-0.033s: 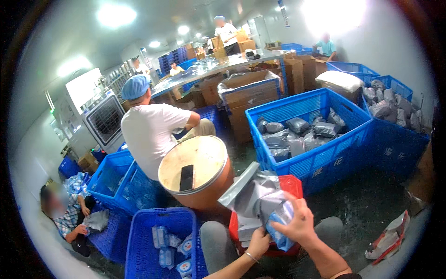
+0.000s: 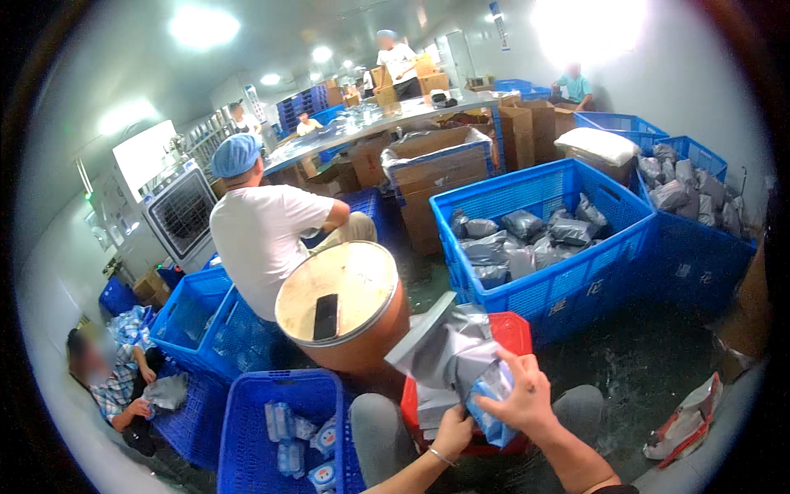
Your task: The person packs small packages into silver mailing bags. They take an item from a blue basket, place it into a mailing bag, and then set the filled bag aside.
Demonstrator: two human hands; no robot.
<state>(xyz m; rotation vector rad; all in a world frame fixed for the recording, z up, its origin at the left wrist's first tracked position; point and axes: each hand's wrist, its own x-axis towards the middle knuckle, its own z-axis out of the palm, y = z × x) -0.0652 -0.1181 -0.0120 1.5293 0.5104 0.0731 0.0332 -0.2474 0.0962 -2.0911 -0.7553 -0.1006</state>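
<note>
My left hand (image 2: 452,434) pinches the lower edge of a grey plastic mailing bag (image 2: 457,339), which stands up over a red bin (image 2: 515,331). In my right hand (image 2: 525,390) is a blue-and-white soft pack (image 2: 493,418), fingers wrapped round its side at the bag's mouth. Part of the pack is covered by the bag and my fingers, so how far in it sits is unclear. Flat grey bags (image 2: 434,405) lie in the red bin between my knees. To the left, a dark blue basket (image 2: 284,381) holds several similar packs (image 2: 290,458).
A large blue crate (image 2: 547,303) of filled grey bags stands ahead right. A round drum (image 2: 362,267) carries a phone (image 2: 326,317). A co-worker in a blue cap (image 2: 262,235) sits beyond it; another person (image 2: 103,383) handles a grey bag far left. A red-edged bag (image 2: 685,421) lies on the floor.
The whole view has shifted slightly. Both hands keep their holds on the bag and the pack.
</note>
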